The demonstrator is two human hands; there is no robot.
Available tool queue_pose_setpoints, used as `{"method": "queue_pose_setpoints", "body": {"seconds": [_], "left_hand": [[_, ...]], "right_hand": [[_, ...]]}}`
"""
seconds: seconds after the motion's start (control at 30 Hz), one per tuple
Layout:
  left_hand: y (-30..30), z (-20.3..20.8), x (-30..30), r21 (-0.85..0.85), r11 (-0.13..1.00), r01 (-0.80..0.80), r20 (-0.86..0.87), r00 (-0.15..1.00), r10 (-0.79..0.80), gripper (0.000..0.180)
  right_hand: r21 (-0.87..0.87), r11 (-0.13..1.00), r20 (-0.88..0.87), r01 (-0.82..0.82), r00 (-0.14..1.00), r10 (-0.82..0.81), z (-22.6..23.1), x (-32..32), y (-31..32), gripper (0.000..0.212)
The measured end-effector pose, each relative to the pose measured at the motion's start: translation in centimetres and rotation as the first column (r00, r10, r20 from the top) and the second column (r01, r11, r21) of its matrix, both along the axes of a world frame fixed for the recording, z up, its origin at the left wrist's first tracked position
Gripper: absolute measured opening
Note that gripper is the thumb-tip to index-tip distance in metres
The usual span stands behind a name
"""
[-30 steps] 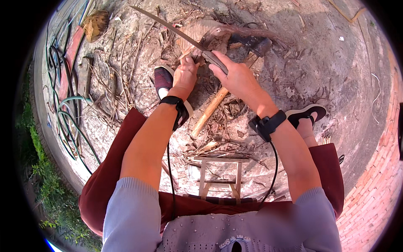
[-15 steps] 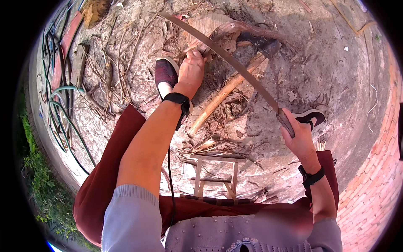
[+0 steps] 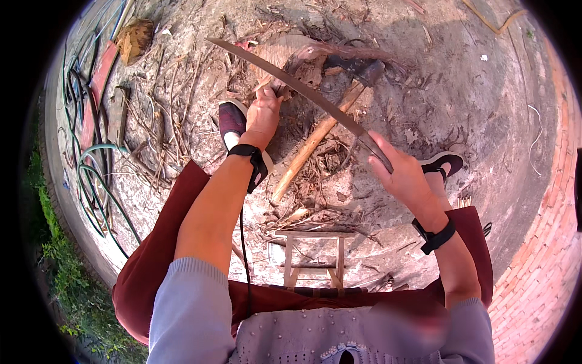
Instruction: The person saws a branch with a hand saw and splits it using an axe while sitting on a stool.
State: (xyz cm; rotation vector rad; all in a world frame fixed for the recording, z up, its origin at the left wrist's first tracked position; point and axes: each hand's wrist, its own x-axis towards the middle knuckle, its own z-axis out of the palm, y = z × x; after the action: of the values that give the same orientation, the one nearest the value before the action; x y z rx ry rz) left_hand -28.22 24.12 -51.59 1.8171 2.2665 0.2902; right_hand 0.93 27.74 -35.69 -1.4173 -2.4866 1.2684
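A long, narrow, rust-brown blade (image 3: 306,91) with a short handle slants from upper left to lower right. My right hand (image 3: 397,173) is closed round its handle; whether the edge has teeth is too small to tell. Beneath the blade lies a gnarled piece of wood (image 3: 312,51). My left hand (image 3: 264,115) has its fingers closed at the wood's near end, beside the blade; the fingertips are partly hidden. An axe (image 3: 315,136) with a pale wooden handle and dark head rests on the ground between my feet, close to the wood.
A small wooden stool (image 3: 315,233) stands just before my lap. Twigs and bark (image 3: 176,97) litter the ground. At the left are coiled hoses (image 3: 91,176), a red board (image 3: 96,85) and a cut wood chunk (image 3: 134,41). A brick surface (image 3: 533,267) borders the right.
My right hand has pushed the blade's handle up and to the left, toward the wood. My left hand keeps its place at the wood, and the view has shifted slightly.
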Motion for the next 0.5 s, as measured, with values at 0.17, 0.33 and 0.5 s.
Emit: {"method": "queue_pose_setpoints", "body": {"seconds": [0.17,0.33,0.5], "left_hand": [[-0.4,-0.9,-1.5,-0.048,0.998,-0.038,0.018,0.999,0.039,0.033],[0.4,-1.0,-2.3,0.006,1.000,0.006,0.030,1.000,-0.006,0.032],[-0.5,-1.1,-1.2,-0.057,0.998,-0.003,0.072,0.997,0.008,0.031]], "right_hand": [[0.044,0.988,0.220,-0.146,0.966,0.133,1.1,0.9,-1.7,0.050],[0.029,0.999,-0.082,0.035,0.996,-0.033,-4.6,-7.7,1.2,0.046],[0.019,0.999,-0.093,0.049,0.995,-0.047,-5.3,-11.9,2.3,0.040]]}}
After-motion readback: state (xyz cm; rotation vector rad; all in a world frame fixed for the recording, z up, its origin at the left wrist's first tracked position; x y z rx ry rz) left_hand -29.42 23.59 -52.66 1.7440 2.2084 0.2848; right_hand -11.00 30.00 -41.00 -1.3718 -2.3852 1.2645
